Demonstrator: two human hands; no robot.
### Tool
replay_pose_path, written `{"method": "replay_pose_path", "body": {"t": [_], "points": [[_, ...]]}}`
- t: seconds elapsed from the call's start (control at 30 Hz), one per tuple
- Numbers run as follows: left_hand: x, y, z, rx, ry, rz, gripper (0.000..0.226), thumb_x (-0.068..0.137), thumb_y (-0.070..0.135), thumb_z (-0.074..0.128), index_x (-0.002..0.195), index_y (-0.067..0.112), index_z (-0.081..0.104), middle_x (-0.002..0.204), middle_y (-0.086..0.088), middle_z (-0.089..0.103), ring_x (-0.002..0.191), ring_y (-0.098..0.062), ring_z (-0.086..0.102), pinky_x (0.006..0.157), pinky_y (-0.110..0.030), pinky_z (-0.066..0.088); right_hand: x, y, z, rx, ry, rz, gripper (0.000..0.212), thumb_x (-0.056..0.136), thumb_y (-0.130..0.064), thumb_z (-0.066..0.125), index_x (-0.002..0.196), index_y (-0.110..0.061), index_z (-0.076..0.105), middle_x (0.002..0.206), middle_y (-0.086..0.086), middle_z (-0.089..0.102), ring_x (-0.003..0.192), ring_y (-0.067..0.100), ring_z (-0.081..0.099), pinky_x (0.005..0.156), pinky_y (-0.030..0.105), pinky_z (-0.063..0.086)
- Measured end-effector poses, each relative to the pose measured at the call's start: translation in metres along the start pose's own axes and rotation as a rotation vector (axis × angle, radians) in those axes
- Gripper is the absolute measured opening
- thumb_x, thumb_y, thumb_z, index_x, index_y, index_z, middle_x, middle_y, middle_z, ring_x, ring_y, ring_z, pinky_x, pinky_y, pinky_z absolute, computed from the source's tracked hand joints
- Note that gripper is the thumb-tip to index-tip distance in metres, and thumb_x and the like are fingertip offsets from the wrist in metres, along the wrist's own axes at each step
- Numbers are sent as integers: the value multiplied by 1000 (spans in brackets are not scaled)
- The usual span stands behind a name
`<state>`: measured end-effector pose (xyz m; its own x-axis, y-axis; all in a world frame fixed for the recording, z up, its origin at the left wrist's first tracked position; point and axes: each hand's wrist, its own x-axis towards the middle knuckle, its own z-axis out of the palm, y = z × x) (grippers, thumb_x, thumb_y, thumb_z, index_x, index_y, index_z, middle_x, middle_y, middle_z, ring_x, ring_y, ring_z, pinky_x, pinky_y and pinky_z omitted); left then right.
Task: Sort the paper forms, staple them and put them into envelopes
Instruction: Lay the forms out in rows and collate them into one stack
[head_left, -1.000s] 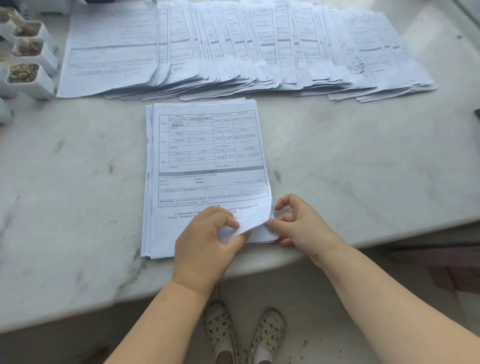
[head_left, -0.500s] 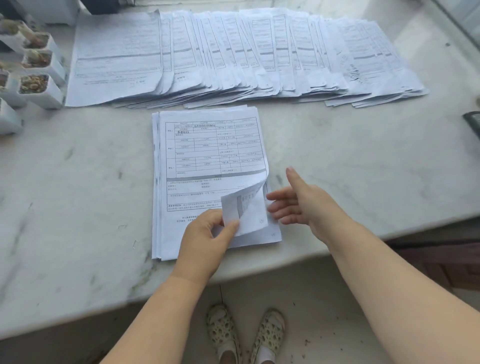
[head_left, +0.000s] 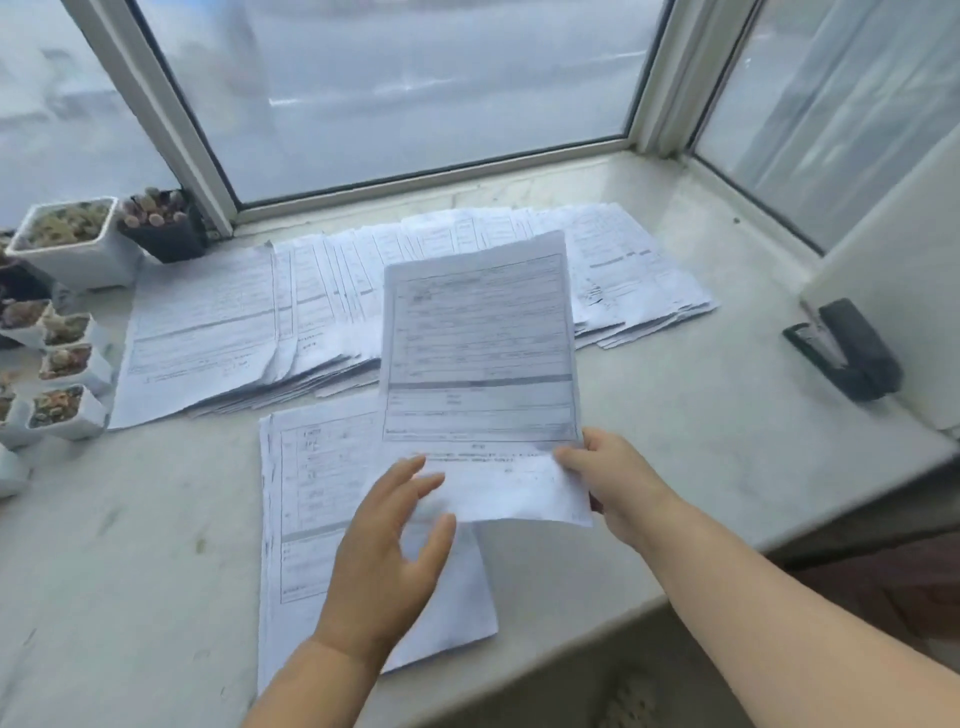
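My right hand (head_left: 610, 478) pinches the lower right edge of a single printed form (head_left: 480, 364) and holds it lifted above the marble sill. My left hand (head_left: 387, 551) hovers with spread, relaxed fingers just under the sheet's lower left corner, over the stack of forms (head_left: 306, 499) lying in front of me. Behind the lifted sheet, a long fanned row of forms (head_left: 218, 332) is spread along the sill. A black stapler (head_left: 847, 348) lies at the far right.
Small white pots with succulents (head_left: 67, 239) line the left side of the marble sill (head_left: 130, 545). Window frames and glass (head_left: 415, 78) stand right behind the fanned row. A white panel (head_left: 893, 280) rises at the right. The sill's front edge runs diagonally below my arms.
The top sheet has left the stack: my right hand now holds it in the air. My left hand let go of its corner and opened. The view tilted up toward the window.
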<state>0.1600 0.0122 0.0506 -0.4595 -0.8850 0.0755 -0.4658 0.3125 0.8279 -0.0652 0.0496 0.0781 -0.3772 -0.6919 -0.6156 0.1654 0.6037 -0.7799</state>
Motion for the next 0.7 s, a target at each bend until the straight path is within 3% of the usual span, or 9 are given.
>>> {"method": "replay_pose_path", "body": {"t": [0.13, 0.27, 0.3, 0.37, 0.43, 0.53, 0.63, 0.7], "points": [[64, 49, 51, 62, -22, 158, 47, 83, 43, 54, 126, 24, 58, 143, 10, 45, 137, -5, 35, 110, -17, 27, 25, -52, -106, 93, 293, -144, 24, 93, 1, 50, 82, -14, 64, 86, 6, 69, 69, 19, 64, 57, 26, 51], [130, 89, 128, 177, -72, 183, 54, 84, 44, 53, 132, 19, 53, 141, 6, 45, 133, -10, 38, 110, -13, 23, 64, -102, -223, -461, 701, -353, 21, 88, -11, 44, 78, 3, 55, 63, 11, 47, 67, 31, 42, 55, 38, 27], [148, 98, 150, 222, -98, 174, 57, 84, 44, 56, 135, 18, 51, 142, 5, 44, 134, -10, 37, 112, -15, 23, 74, -114, -247, -554, 754, -377, 22, 87, -12, 42, 85, 3, 58, 66, 15, 49, 70, 32, 41, 57, 37, 24], [187, 114, 193, 313, -196, 133, 68, 85, 43, 63, 145, 19, 39, 150, 5, 36, 140, -11, 28, 114, -19, 18, 96, -135, -289, -681, 822, -392, 30, 89, -5, 41, 110, 2, 61, 91, 26, 60, 82, 34, 47, 68, 33, 29], [228, 127, 235, 410, -280, 85, 82, 85, 48, 64, 151, 20, 23, 157, 5, 23, 144, -12, 17, 116, -22, 11, 120, -150, -320, -806, 842, -385, 38, 91, -2, 41, 126, -2, 54, 112, 29, 61, 94, 39, 51, 76, 38, 36], [284, 134, 289, 627, -356, 32, 92, 84, 58, 59, 151, 15, 14, 155, 0, 22, 143, -19, 18, 116, -31, 16, 155, -165, -355, -959, 781, -317, 39, 92, -2, 40, 129, -5, 51, 117, 28, 59, 101, 42, 52, 78, 40, 38], [321, 127, 319, 774, -414, -88, 86, 79, 62, 61, 142, 15, 26, 144, -3, 30, 134, -25, 28, 108, -37, 31, 184, -172, -376, -1089, 674, -221, 35, 91, -2, 40, 124, -7, 52, 111, 23, 59, 90, 36, 47, 73, 35, 34], [334, 123, 326, 774, -425, -148, 69, 80, 58, 62, 128, 16, 38, 130, -3, 38, 119, -25, 38, 92, -35, 41, 196, -174, -383, -1131, 613, -192, 23, 91, -2, 40, 112, -6, 50, 91, 17, 52, 83, 34, 43, 70, 35, 33]]}}
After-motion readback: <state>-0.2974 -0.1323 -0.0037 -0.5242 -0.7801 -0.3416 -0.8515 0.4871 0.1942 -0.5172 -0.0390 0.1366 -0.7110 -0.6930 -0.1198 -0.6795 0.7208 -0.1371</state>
